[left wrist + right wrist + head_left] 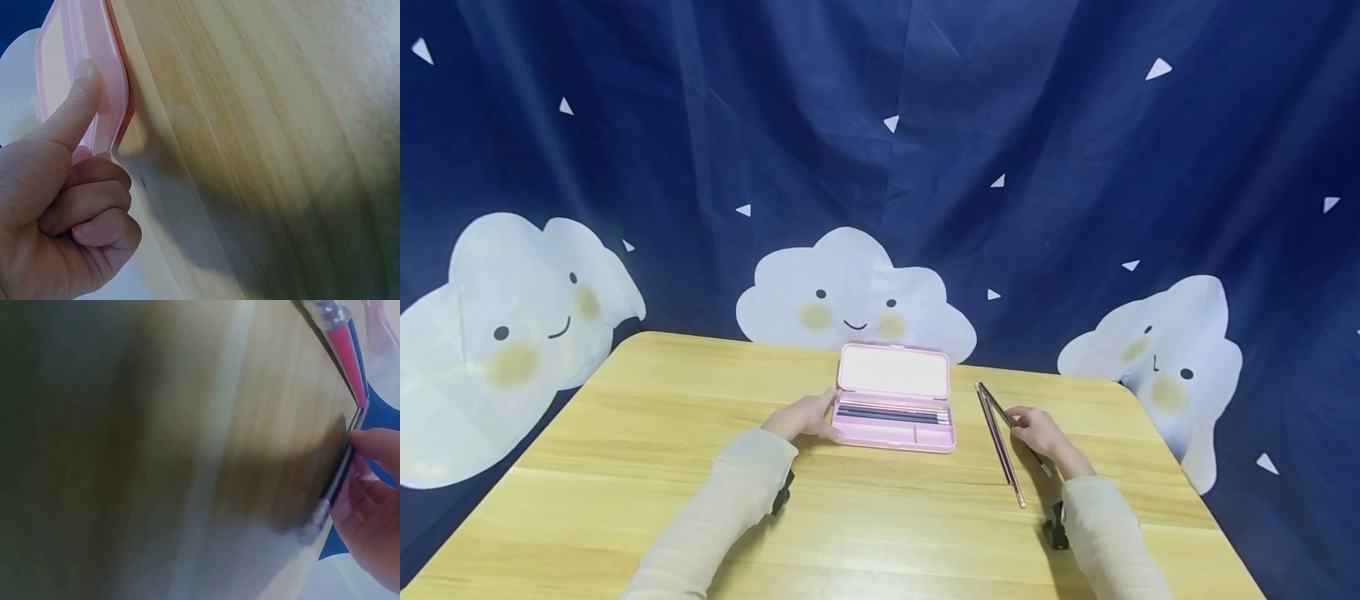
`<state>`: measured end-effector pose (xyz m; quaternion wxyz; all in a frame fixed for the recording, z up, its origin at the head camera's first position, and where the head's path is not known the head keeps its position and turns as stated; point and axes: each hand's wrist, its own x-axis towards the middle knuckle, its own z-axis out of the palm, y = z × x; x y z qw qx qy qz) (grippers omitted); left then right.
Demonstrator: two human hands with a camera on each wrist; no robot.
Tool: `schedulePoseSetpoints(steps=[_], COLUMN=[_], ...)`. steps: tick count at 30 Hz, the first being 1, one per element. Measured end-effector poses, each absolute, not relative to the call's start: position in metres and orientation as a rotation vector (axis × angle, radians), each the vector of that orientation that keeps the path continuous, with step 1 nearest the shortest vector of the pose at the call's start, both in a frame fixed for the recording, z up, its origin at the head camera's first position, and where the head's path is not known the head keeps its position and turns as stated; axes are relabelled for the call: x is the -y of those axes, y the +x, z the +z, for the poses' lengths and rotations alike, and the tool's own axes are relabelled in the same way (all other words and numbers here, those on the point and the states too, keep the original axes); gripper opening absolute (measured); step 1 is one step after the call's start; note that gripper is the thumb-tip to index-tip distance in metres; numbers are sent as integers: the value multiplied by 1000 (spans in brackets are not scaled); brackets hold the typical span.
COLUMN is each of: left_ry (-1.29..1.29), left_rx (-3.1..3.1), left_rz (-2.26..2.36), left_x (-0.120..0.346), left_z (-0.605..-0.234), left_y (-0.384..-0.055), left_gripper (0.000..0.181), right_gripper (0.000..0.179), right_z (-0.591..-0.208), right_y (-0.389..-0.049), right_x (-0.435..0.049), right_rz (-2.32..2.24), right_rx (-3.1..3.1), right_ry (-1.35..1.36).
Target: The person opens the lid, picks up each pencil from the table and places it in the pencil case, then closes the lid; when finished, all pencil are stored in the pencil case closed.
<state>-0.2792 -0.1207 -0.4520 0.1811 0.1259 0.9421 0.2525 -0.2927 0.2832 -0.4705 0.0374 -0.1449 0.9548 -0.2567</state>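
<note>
A pink pencil case [865, 432] lies with its lid [893, 372] raised, and several pencils [891, 413] rest in its upper compartment. My left hand [805, 416] grips the case's left end. In the left wrist view, the thumb presses on the case's rim [111, 81] while the lower fingers are curled. To the right of the case, my right hand [1043, 435] pinches a dark pencil [996, 404] between thumb and fingers, as the right wrist view also shows. Beside it more striped pencils [999, 446] lie on the table, their far ends close to the pinched one's.
The wooden table [700, 400] extends in front of a dark blue curtain [820, 125] printed with clouds. Behind the case is the table's far edge. A small black device [1057, 527] sits at the right wrist.
</note>
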Motion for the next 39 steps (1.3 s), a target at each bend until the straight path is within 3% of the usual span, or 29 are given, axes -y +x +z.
schedulePoseSetpoints(steps=[13, 39], left_ry=[336, 338], left_rx=[-2654, -2660], left_rz=[706, 698], left_x=[121, 120], left_z=[-450, -451], left_y=[-280, -279], left_gripper=[77, 76], right_gripper=[32, 23], right_z=[-475, -466], right_y=[-297, -305], right_x=[-276, -197], right_rz=[-1051, -1175], right_rx=[-3026, -2852], right_ry=[-625, -818])
